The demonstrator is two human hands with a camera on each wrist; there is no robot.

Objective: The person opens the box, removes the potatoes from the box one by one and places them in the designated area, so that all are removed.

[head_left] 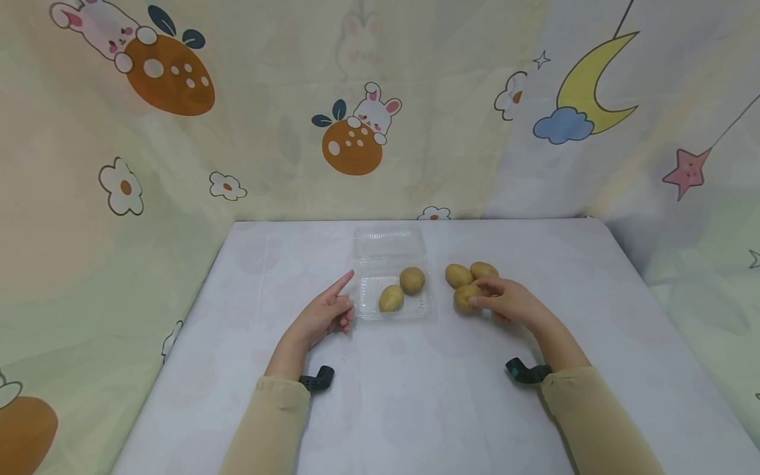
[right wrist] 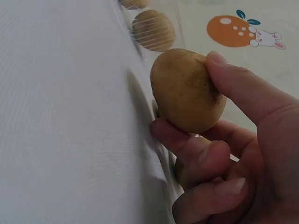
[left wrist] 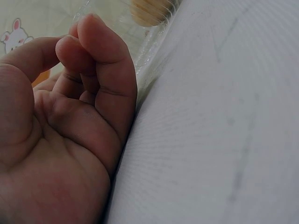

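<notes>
My right hand pinches a potato between thumb and fingers; in the right wrist view this potato appears raised off the table. Just behind it lie two more potatoes, one on the left and one on the right. A clear plastic clamshell box stands left of them, its lid folded back. Inside sit two potatoes, one nearer me and one farther back. Beside the box's left edge, my left hand holds nothing, index finger extended, other fingers loosely curled.
A white cloth covers the table. Behind it hangs a curtain printed with rabbits, oranges and flowers. Each wrist wears a dark camera mount, one on the left and one on the right.
</notes>
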